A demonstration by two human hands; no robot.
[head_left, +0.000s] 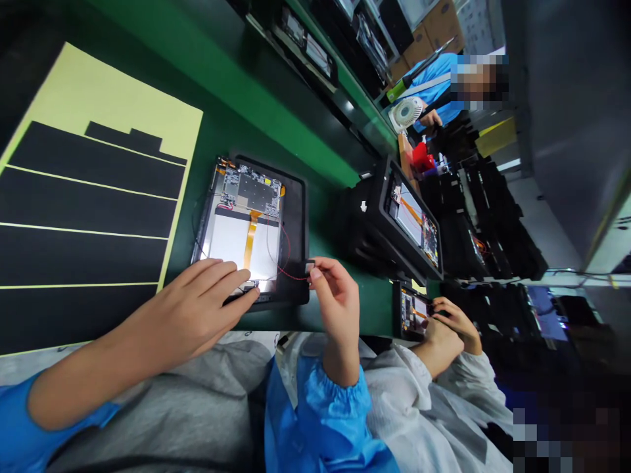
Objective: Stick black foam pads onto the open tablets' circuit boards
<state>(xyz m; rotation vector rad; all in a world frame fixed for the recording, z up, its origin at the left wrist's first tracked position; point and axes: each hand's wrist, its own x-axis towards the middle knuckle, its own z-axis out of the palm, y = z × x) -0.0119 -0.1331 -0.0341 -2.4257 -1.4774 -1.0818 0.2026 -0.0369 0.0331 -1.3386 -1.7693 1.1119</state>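
Note:
An opened tablet (246,243) lies in a black tray (296,217), its circuit board (254,190) and silver battery area bare, with an orange ribbon cable (251,242) down the middle. My left hand (197,305) rests over the tablet's near edge, fingers stretched out. Its index fingertip touches the area beside a small dark part there. At the tray's right rim, my right hand (335,292) pinches a small dark rectangular part (309,266) between thumb and fingers. A thin red wire (288,272) runs from that part back to the tablet.
To the left lies a yellow sheet (148,98) bearing black strips (89,203). Stacked black trays (374,217) stand on the right, another opened tablet (414,217) on top. Beyond them a co-worker's hands (446,332) work on a device. A person in blue sits opposite, near a white fan (407,113).

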